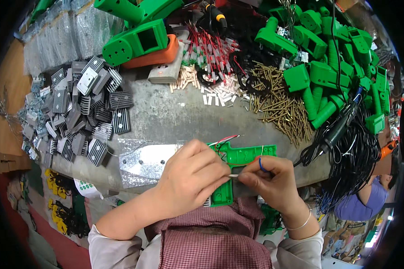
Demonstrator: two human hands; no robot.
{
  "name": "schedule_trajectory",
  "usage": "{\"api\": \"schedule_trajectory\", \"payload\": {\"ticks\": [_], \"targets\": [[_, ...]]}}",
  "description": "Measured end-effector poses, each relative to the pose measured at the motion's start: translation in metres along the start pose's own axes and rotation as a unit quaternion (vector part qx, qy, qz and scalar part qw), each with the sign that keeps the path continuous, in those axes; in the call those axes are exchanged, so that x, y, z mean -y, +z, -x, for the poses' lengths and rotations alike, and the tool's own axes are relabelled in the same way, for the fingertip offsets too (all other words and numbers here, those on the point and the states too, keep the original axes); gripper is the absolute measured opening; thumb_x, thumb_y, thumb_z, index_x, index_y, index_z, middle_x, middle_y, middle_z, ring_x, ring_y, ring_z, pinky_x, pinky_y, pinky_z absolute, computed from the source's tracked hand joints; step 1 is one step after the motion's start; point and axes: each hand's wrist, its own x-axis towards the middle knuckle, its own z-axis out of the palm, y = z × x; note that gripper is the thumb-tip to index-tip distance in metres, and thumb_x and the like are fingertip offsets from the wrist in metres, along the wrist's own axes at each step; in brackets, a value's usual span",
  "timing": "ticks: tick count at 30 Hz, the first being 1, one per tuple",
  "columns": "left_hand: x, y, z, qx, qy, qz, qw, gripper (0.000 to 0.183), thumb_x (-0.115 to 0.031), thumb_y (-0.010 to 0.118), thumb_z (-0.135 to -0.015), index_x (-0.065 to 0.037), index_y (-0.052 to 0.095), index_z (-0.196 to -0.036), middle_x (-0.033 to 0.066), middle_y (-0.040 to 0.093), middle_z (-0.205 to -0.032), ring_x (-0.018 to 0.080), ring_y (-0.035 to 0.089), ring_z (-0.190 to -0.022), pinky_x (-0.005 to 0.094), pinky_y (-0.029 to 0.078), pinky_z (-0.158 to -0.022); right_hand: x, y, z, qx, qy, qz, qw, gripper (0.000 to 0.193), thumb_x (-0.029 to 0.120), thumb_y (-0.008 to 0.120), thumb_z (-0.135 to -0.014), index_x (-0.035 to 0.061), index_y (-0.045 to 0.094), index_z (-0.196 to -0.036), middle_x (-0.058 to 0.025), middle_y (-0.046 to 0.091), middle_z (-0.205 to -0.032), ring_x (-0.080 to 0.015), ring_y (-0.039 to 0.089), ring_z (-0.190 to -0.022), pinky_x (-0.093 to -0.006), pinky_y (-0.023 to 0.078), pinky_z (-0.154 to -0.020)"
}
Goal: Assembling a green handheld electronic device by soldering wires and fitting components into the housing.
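Note:
My left hand point(195, 172) and my right hand point(274, 181) are both closed in a pinch, fingertips almost meeting. Between them runs a thin pale sleeve or wire piece point(233, 175); its exact kind is too small to tell. Just behind and under the hands lies an open green plastic housing half point(251, 154), partly hidden by my left hand. Red, white and black wires point(225, 140) stick up from it, and a blue wire point(261, 165) loops by my right index finger. A flat silvery metal plate point(150, 159) lies left of the housing, under my left hand.
Grey finned heat sinks point(92, 92) pile up on the left. Brass-coloured screws point(280, 101), white pieces point(220, 92) and red-wired parts point(206, 49) lie at the back. Green housings point(327, 74), a soldering iron point(341, 125) and black cables point(354, 150) crowd the right. A person point(363, 199) sits beyond.

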Motion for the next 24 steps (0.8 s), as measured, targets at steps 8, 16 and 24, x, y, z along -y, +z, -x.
{"api": "schedule_trajectory", "payload": {"ticks": [8, 16, 24], "targets": [[-0.002, -0.021, -0.001, -0.022, -0.021, 0.038, 0.999, 0.024, -0.009, 0.078, -0.071, -0.005, 0.069, -0.093, 0.0098, 0.069, -0.103, 0.0309, 0.063, -0.097, 0.0396, 0.051, -0.082, 0.02, -0.076, -0.038, 0.143, -0.007, 0.097, 0.985, 0.02, 0.006, 0.076, -0.077, -0.0011, 0.071, -0.095, -0.0112, 0.067, -0.086, -0.0198, 0.065, -0.076, -0.0312, 0.051, -0.072], [0.002, 0.0, -0.028, -0.042, -0.129, -0.049, 0.99, 0.019, -0.013, 0.074, -0.08, -0.003, 0.069, -0.095, 0.0107, 0.068, -0.088, 0.0306, 0.062, -0.08, 0.0385, 0.048, -0.075, -0.023, -0.036, -0.155, 0.037, -0.356, 0.424, 0.832, 0.011, 0.01, 0.068, -0.08, 0.0066, 0.067, -0.091, -0.0086, 0.059, -0.091, -0.0279, 0.059, -0.091, -0.0384, 0.051, -0.071], [0.009, 0.005, -0.026, -0.051, -0.13, -0.04, 0.989, 0.006, -0.012, 0.067, -0.086, -0.006, 0.064, -0.086, 0.0085, 0.065, -0.074, 0.0278, 0.061, -0.071, 0.0399, 0.046, -0.067, -0.034, -0.025, -0.167, 0.0, -0.39, 0.437, 0.81, 0.013, 0.011, 0.07, -0.08, 0.0076, 0.061, -0.089, -0.0075, 0.057, -0.09, -0.0279, 0.059, -0.085, -0.0384, 0.05, -0.066]]}}
